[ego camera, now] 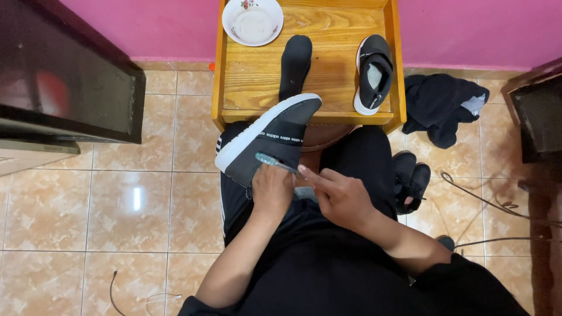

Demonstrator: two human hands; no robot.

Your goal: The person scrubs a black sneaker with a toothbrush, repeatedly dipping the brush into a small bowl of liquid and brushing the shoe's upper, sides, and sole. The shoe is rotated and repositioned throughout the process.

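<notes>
Left hand [270, 190]: closed around the heel of a grey slip-on shoe [269, 137], held over the lap, toe toward one o'clock. Right hand [339, 196]: pinching a toothbrush [276, 162], bristles touching the shoe's side. Twelve o'clock: wooden stool [252, 76] bearing insole [294, 61], second shoe [373, 73], bowl [253, 20].

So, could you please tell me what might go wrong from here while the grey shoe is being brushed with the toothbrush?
1. The grey white-soled shoe rests tilted on the knee, held only by the left hand, so it may slip to the tiled floor.
2. The right hand grips the slim teal toothbrush near its end; it could flick dirt onto the black trousers.
3. The white ceramic bowl overhangs the wooden tray's rim.
</notes>
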